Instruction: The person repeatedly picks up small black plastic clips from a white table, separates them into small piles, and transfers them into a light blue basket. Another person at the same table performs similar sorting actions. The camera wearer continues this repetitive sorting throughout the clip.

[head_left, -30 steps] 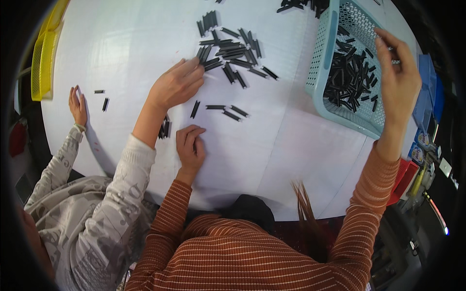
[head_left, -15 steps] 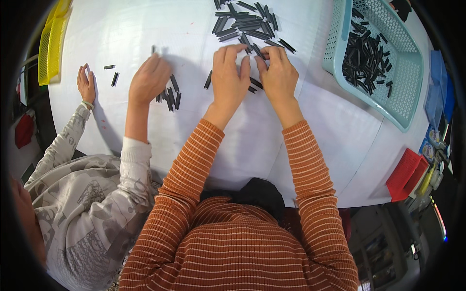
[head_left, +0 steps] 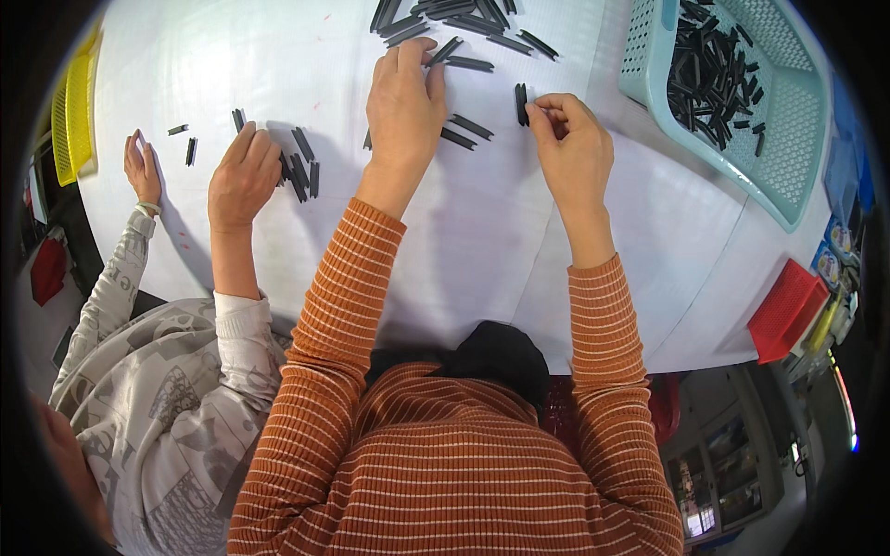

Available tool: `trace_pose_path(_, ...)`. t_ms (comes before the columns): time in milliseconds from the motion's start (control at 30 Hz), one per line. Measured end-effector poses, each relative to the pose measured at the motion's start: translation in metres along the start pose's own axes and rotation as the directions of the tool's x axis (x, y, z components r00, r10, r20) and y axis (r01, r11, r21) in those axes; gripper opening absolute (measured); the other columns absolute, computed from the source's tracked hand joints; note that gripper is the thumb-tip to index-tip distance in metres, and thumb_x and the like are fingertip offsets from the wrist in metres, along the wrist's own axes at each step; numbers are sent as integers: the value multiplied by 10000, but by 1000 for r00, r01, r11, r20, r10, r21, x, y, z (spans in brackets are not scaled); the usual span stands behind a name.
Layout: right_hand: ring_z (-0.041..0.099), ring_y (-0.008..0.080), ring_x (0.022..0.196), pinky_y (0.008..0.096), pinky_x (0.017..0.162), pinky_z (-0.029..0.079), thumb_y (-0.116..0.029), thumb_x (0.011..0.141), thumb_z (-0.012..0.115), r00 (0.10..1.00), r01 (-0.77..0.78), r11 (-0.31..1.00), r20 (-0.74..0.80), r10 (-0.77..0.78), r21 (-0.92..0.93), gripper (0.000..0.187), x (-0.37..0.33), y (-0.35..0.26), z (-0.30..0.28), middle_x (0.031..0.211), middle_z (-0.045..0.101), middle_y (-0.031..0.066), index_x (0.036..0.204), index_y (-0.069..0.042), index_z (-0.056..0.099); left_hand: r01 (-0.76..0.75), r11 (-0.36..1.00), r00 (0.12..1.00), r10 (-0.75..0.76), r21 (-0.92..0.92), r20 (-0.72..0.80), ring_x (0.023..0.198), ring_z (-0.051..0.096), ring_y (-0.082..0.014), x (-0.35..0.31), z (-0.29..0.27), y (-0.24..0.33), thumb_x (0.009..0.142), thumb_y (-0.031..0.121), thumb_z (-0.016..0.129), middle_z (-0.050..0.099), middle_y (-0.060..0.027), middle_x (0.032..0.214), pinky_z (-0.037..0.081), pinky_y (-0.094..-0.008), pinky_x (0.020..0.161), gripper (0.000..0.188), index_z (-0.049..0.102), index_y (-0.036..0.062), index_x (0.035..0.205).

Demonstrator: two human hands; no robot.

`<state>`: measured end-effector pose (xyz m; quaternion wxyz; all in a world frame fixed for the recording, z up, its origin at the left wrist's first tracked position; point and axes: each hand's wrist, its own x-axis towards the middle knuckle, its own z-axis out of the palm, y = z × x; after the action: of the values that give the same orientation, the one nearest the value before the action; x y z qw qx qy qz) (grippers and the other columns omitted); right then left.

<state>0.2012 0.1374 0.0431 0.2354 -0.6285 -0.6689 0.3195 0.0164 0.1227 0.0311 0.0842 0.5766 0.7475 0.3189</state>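
Short black grooved strips lie scattered on the white table. My left hand [head_left: 406, 107] reaches to the near side of the main pile [head_left: 454, 11], with thumb and forefinger closed about the near end of one strip [head_left: 449, 49]. Farther right, my right hand [head_left: 575, 146] is pinched, its fingertips against an upright-lying black strip [head_left: 521, 105]; its other fingers are curled. Between my hands a pair of loose strips [head_left: 471, 126] rests on the table. Another strip [head_left: 468, 63] lies just past my left fingertips.
A light blue basket [head_left: 714, 176] holding many black strips stands at right. At left, a co-worker's hand [head_left: 243, 181] touches a strip beside a small group [head_left: 301, 171]; the other hand [head_left: 142, 171] rests farther left. A yellow basket [head_left: 76, 120] and red basket [head_left: 786, 310] stand at the edges.
My hands have moved apart: the left went up and left toward the pile, the right shifted right with a strip at its fingertips. The whole view has shifted slightly.
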Motion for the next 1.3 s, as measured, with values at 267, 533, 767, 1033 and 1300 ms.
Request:
trace_pose_path(267,627,149,677,297,538,482,-187,779,769,987,147,983,-49,-153,-114,167,-10,-11,15,842,631,-18,888,-129,657,0,1000,995,3,-29,99,697,622,-204,-11,-21,-4,872,29,652,667,-97,896,516,-301,638,153,692,27,1019)
trace_pose_path(533,633,163,724,289,556,497,-148,801,746,982,182,981,-44,-185,-64,127,-17,-12,18,882,621,-1,886,-119,655,-71,997,997,71,13,23,725,624,-218,-9,-17,-9,879,33,654,638,-109,861,507,-311,655,149,688,24,1023)
trace_pose_path(767,623,184,795,313,646,508,-138,795,740,957,286,958,-54,-286,-16,127,18,-22,21,893,609,0,906,-121,682,-79,997,995,80,17,-60,733,617,-229,-1,-6,-15,888,49,657,614,-116,867,499,-336,652,162,657,36,1050)
trace_pose_path(1033,630,178,777,307,650,503,-150,817,722,957,289,954,51,-286,-77,97,35,-18,13,866,645,5,904,-110,704,-66,998,998,66,-3,-3,719,598,-212,6,-14,0,860,68,690,622,-79,892,500,-315,644,173,669,96,1030)
trace_pose_path(1300,627,166,686,296,620,483,-249,845,714,984,-34,999,174,34,-1,167,22,1,-15,776,660,26,905,-94,698,74,966,986,-34,-247,161,652,570,-151,1,-17,-2,841,51,708,634,-41,821,464,-277,573,127,701,64,967)
